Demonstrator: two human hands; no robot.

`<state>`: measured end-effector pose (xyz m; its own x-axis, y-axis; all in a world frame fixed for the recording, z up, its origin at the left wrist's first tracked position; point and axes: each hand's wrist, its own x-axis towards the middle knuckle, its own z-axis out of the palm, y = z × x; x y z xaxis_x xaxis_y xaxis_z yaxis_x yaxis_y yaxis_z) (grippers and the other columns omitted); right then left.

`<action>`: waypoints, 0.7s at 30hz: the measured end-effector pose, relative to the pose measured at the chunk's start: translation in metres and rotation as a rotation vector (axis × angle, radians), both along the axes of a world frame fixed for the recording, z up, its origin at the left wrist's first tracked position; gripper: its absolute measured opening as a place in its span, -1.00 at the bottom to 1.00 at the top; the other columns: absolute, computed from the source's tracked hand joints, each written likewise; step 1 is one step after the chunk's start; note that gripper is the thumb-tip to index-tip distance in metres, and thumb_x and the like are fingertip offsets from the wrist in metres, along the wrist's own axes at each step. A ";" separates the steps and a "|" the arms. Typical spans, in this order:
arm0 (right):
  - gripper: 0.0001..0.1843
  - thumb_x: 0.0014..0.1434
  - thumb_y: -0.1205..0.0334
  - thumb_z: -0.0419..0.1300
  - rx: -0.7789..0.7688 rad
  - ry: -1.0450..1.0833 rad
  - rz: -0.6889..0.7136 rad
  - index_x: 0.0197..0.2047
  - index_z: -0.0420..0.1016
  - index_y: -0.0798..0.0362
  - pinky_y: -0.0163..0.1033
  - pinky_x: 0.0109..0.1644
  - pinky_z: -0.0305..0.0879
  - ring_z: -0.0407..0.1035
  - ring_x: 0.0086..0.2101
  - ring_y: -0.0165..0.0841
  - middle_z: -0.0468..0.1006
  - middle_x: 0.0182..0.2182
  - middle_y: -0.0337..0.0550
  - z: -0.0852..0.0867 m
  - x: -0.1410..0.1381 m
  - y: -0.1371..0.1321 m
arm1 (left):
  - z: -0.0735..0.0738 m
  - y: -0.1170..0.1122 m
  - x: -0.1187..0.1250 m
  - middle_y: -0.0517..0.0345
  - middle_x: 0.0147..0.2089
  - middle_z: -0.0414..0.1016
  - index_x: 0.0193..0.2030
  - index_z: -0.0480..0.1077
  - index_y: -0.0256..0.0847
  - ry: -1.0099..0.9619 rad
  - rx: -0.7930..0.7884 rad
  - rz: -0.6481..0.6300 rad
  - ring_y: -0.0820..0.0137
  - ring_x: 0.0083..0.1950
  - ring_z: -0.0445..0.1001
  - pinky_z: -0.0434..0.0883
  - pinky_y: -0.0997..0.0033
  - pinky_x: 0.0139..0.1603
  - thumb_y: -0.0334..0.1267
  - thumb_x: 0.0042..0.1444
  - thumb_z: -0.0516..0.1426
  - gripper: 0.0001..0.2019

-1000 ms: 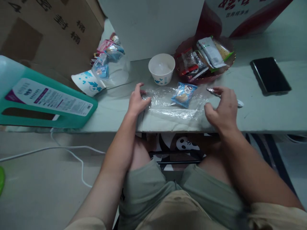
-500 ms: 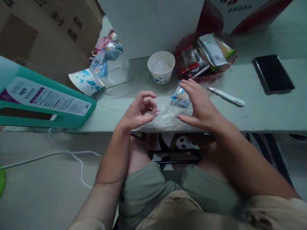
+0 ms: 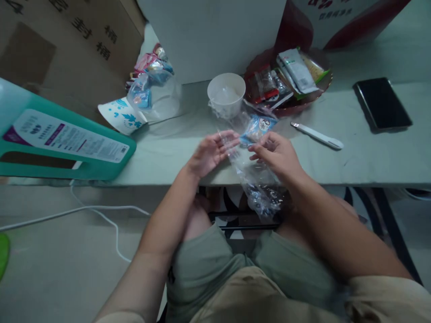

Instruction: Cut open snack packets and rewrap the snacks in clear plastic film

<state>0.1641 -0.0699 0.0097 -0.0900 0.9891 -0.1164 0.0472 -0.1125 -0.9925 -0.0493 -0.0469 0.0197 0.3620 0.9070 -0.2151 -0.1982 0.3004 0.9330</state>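
A crinkled clear plastic bag [image 3: 257, 188] hangs between my hands, its lower end drooping past the table's front edge. My right hand [image 3: 281, 154] pinches it between thumb and fingers. The fingers of my left hand [image 3: 215, 152] are stretched out, their tips behind or against the thin film. Just beyond the right fingers is a small blue snack packet [image 3: 259, 128]; whether it lies inside the bag or behind it I cannot tell. The upper part of the film also covers the lower front of a white paper cup [image 3: 226, 89].
A dark red bowl [image 3: 299, 107] of packaged snacks stands behind, near a white utility knife [image 3: 318, 136] and a black phone [image 3: 383, 104]. At left are a tipped paper cup [image 3: 123, 115], a clear bag of wrapped items [image 3: 164, 96], a green jug [image 3: 124, 150] and a carton [image 3: 67, 58].
The plastic bag has been lifted from the table and spread out. My right hand has closed on it and come lower; my left hand has moved right and its fingers have straightened.
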 end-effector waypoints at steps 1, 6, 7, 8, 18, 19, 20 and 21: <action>-0.41 -0.04 -0.29 0.40 -0.021 0.032 -0.017 -0.39 0.19 -0.05 -0.29 -0.47 0.40 0.52 -0.43 -0.38 0.57 -0.39 -0.21 -0.006 -0.001 0.002 | -0.006 0.000 0.006 -0.12 0.10 0.59 -0.04 0.47 -0.19 0.044 -0.014 -0.026 0.12 0.16 0.59 0.57 0.25 0.01 0.14 -0.05 0.34 -0.46; -0.56 0.08 -0.18 0.35 -0.084 0.005 -0.057 -0.26 0.30 -0.06 -0.28 -0.48 0.41 0.52 -0.52 -0.38 0.61 -0.47 -0.24 -0.017 0.008 0.001 | -0.019 0.006 0.019 0.17 -0.38 0.59 -0.14 0.45 -0.19 0.407 -0.058 0.025 0.48 -0.47 0.54 0.41 0.50 -0.45 -0.36 0.17 0.16 -0.88; -0.62 0.11 -0.13 0.33 -0.086 -0.022 -0.055 -0.20 0.36 -0.06 -0.27 -0.49 0.40 0.51 -0.56 -0.37 0.61 -0.51 -0.26 -0.017 0.011 0.000 | -0.019 0.008 0.018 0.21 -0.45 0.55 -0.13 0.44 -0.17 0.434 -0.053 0.031 0.50 -0.53 0.50 0.36 0.52 -0.50 -0.37 0.21 0.11 -0.88; -0.65 0.14 -0.08 0.31 -0.080 -0.040 -0.051 -0.14 0.40 -0.06 -0.26 -0.49 0.40 0.49 -0.58 -0.37 0.59 -0.53 -0.27 -0.017 0.013 -0.001 | -0.020 0.010 0.017 0.24 -0.48 0.52 -0.11 0.43 -0.15 0.437 -0.038 0.040 0.51 -0.55 0.48 0.34 0.54 -0.53 -0.35 0.25 0.09 -0.87; -0.60 0.18 -0.12 0.26 0.048 0.069 0.037 0.02 0.43 -0.16 -0.24 -0.48 0.43 0.49 -0.53 -0.40 0.67 -0.25 -0.23 -0.014 0.012 0.005 | -0.022 0.018 0.015 -0.07 -0.10 0.65 0.09 0.38 -0.22 0.358 0.045 -0.081 0.50 -0.47 0.48 0.26 0.49 -0.56 -0.05 0.05 0.34 -0.49; -0.60 0.17 -0.14 0.26 0.085 0.068 0.042 -0.01 0.44 -0.15 -0.22 -0.45 0.46 0.49 -0.50 -0.40 0.66 -0.18 -0.20 -0.013 0.011 0.005 | -0.020 0.019 0.016 -0.04 -0.16 0.66 0.07 0.40 -0.22 0.373 0.063 -0.136 0.52 -0.53 0.42 0.23 0.48 -0.57 -0.06 0.08 0.32 -0.53; -0.61 0.18 -0.16 0.26 0.122 0.060 0.045 -0.03 0.46 -0.15 -0.20 -0.42 0.49 0.49 -0.47 -0.40 0.65 -0.11 -0.18 -0.012 0.011 0.005 | -0.019 0.020 0.016 0.01 -0.25 0.65 0.05 0.43 -0.22 0.385 0.084 -0.176 0.55 -0.59 0.35 0.21 0.47 -0.57 -0.08 0.10 0.29 -0.58; -0.61 0.18 -0.17 0.26 0.154 0.048 0.045 -0.04 0.48 -0.14 -0.18 -0.38 0.52 0.49 -0.44 -0.40 0.63 -0.05 -0.16 -0.011 0.012 0.005 | -0.018 0.021 0.016 0.06 -0.34 0.63 0.02 0.45 -0.22 0.396 0.109 -0.196 0.56 -0.63 0.29 0.20 0.46 -0.58 -0.09 0.13 0.27 -0.63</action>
<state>0.1757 -0.0646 -0.0015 -0.1365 0.9897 0.0419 0.0011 0.0425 -0.9991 -0.0331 -0.0263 0.0015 0.4379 0.8546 -0.2790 0.2310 0.1930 0.9536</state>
